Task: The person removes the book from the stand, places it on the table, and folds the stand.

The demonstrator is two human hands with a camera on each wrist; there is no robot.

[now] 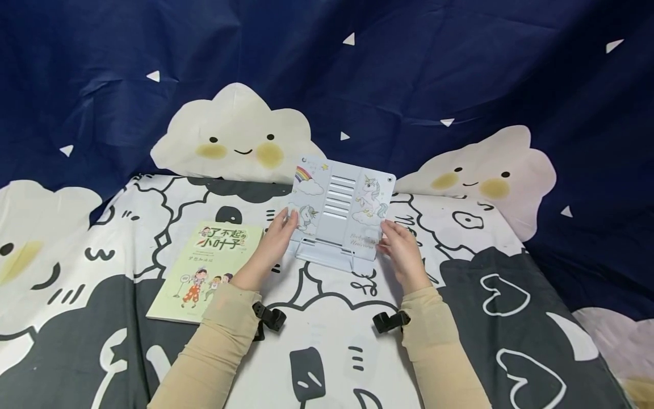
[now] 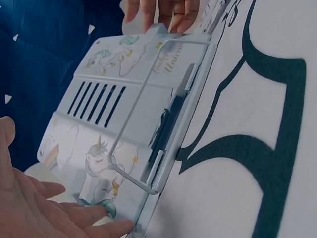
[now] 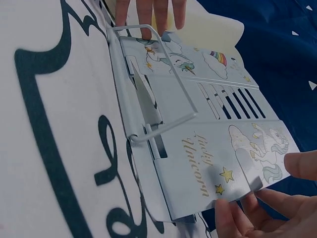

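Observation:
A pale blue folding book stand [image 1: 337, 221] with unicorn and rainbow prints leans back on the bedspread, slots down its middle panel. A wire page holder [image 3: 166, 127] sticks out over its lower front. My left hand [image 1: 271, 244] is at the stand's left side, its fingers extended along the edge and the thumb held off in the left wrist view. On the opposite side my right hand [image 1: 403, 247] grips the right edge, thumb at the front and fingertips [image 3: 225, 215] by the lower side. The lucky unicorn lettering [image 3: 195, 163] shows on that panel.
A light green book [image 1: 181, 284] with cartoon children on its cover lies left of the stand, partly behind my left forearm. The bedspread [image 1: 327, 324] has black and white drawings. Behind it hangs a dark blue cloth [image 1: 327, 68] with clouds and white triangles.

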